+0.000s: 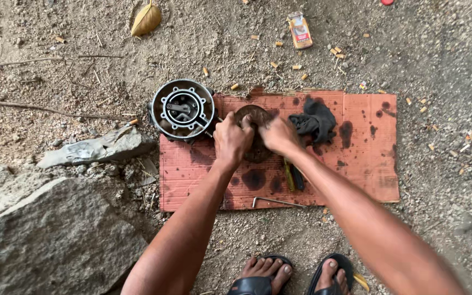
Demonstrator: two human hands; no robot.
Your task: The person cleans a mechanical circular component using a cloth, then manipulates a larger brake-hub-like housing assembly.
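A round, dirty brown metal disc part (253,116) lies on an oil-stained piece of cardboard (367,164) on the ground. My left hand (231,139) grips its left side, fingers curled over the rim. My right hand (279,135) presses on its right side, slightly blurred; what it holds, if anything, is hidden. A round metal housing (183,109) with a ring of bolt holes and an inner lever sits just left of the disc, half off the cardboard.
A dark rag (315,121) lies right of my hands. A screwdriver (293,177) and a bent hex key (277,202) rest on the cardboard's near part. Rocks (55,235) sit at left; cigarette butts and a small box (300,30) litter the dirt. My sandalled feet (296,276) are below.
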